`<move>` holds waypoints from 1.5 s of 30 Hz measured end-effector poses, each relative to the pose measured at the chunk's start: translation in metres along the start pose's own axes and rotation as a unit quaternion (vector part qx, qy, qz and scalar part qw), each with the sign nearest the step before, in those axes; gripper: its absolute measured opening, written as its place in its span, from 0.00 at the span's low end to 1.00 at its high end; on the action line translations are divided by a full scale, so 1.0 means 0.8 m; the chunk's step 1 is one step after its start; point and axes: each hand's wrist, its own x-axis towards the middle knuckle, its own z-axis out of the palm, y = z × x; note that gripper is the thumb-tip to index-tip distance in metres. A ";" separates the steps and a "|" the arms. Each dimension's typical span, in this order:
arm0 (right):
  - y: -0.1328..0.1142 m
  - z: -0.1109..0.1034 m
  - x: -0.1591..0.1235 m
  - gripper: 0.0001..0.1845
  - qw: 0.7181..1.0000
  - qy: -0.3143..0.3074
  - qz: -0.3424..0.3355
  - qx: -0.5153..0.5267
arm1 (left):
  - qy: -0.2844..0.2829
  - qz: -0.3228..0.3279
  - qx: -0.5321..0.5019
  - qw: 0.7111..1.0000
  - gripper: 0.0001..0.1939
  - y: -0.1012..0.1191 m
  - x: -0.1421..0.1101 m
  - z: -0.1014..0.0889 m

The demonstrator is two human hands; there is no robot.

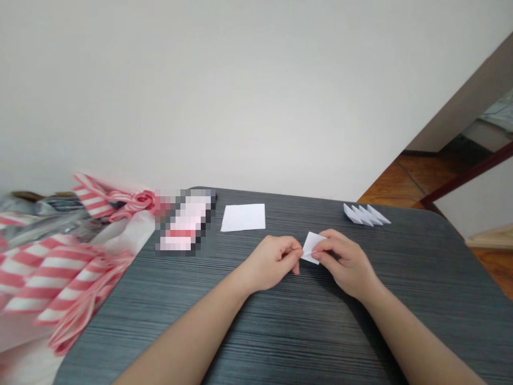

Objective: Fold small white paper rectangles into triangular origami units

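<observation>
Here, a small white folded paper rectangle point(313, 247) sits tilted, long axis diagonal, firmly pinched by the nearer right hand point(345, 266), while the left hand point(272, 262) closes on its left edge, just above the middle of the dark grey striped tabletop point(304, 342).

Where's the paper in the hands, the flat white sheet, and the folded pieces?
Paper in the hands point(313, 247), head view, its middle.
Flat white sheet point(242, 217), head view, its middle.
Folded pieces point(365, 215), head view, the middle piece.
</observation>
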 end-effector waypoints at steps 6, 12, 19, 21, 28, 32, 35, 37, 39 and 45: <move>0.002 0.003 0.000 0.05 1.000 -0.011 0.028 0.002 | -0.015 0.014 0.029 0.999 0.12 0.006 0.000 -0.004; 0.001 0.005 0.000 0.05 0.999 0.000 0.042 0.013 | -0.004 0.028 0.032 0.999 0.12 0.005 0.000 -0.003; -0.001 0.008 0.001 0.06 0.998 0.018 0.055 0.025 | -0.015 0.032 0.025 0.999 0.14 0.007 -0.001 -0.002; -0.001 0.009 0.002 0.07 0.998 0.025 0.053 0.026 | -0.019 0.033 0.026 0.999 0.14 0.008 -0.001 -0.003; 0.000 0.010 0.002 0.07 0.998 0.030 0.054 0.025 | -0.025 0.033 0.021 0.999 0.16 0.010 -0.002 -0.003; 0.003 0.012 0.001 0.06 0.997 0.034 0.052 0.034 | -0.034 0.021 -0.014 0.999 0.11 0.007 -0.002 0.000; 0.005 0.012 0.001 0.05 0.997 0.035 0.054 0.043 | -0.032 0.013 -0.031 0.999 0.07 0.005 0.000 0.002; 0.004 0.012 0.000 0.05 0.997 0.037 0.053 0.047 | -0.027 0.000 -0.040 0.999 0.07 0.005 0.001 0.002; 0.003 0.011 -0.001 0.05 0.997 0.041 0.048 0.048 | -0.027 -0.014 -0.045 0.999 0.08 0.006 0.001 0.002; 0.003 0.009 0.000 0.05 0.997 0.045 0.042 0.054 | -0.017 -0.025 -0.038 0.999 0.10 0.008 0.001 0.002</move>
